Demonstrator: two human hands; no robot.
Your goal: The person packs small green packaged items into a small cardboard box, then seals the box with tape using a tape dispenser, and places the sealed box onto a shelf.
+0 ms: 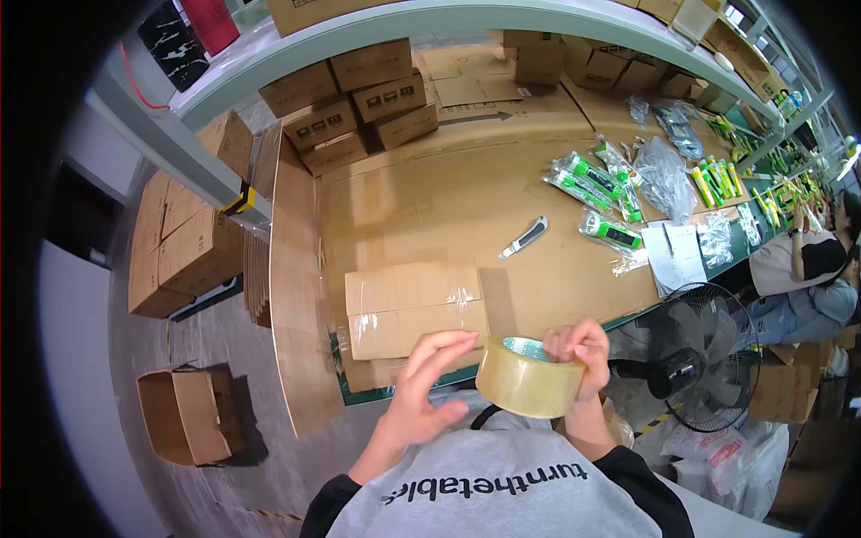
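Note:
My right hand (585,357) grips a wide roll of clear yellowish packing tape (527,387) by its right side, close in front of my body. My left hand (425,387) is just left of the roll, its fingers stretched out and thumb apart, holding nothing. Beyond my left hand a closed cardboard box (408,300) lies on the cardboard-covered table, with shiny strips of tape on its top. A grey and white utility knife (524,238) rests on the table, to the right of the box and farther off.
Green items in clear plastic sleeves (587,179) lie at the right, beside crumpled plastic bags (665,175) and paper sheets (674,260). A black fan (695,368) stands close on my right. Stacked boxes (363,99) are at the back; two people sit far right.

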